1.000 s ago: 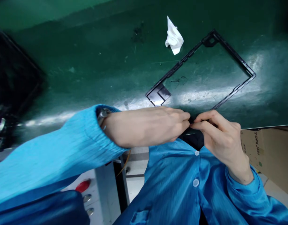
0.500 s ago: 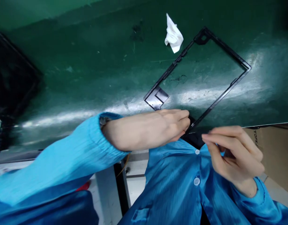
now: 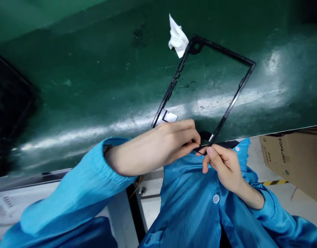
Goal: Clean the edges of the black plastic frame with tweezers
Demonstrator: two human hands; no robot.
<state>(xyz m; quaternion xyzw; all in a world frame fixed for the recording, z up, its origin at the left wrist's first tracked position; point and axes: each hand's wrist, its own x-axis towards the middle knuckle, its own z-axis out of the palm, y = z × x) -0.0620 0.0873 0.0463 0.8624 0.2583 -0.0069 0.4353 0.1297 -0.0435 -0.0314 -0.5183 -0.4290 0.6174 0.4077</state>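
Note:
A black rectangular plastic frame (image 3: pixel 227 111) lies tilted across the green bench, its near corner at the bench's front edge. My left hand (image 3: pixel 171 141) is closed on the frame's near side, fingers bent and hiding part of that side. At the near corner, my right hand (image 3: pixel 225 165) pinches the frame between thumb and fingers, close to my left fingertips. A small white patch (image 3: pixel 211 137) shows on the frame by this corner. Near the left corner is a wider plate (image 3: pixel 170 116) with a shiny surface, partly behind my left hand.
A crumpled white tissue (image 3: pixel 178 38) touches or lies just behind the frame's far left corner. Dark equipment (image 3: pixel 11 103) stands at the left end of the green bench (image 3: pixel 96 86). A cardboard box (image 3: pixel 297 162) is on the floor at the right.
My right hand has come left from the air and now grips the frame's near corner. The frame has turned and its far end has shifted left, toward the tissue.

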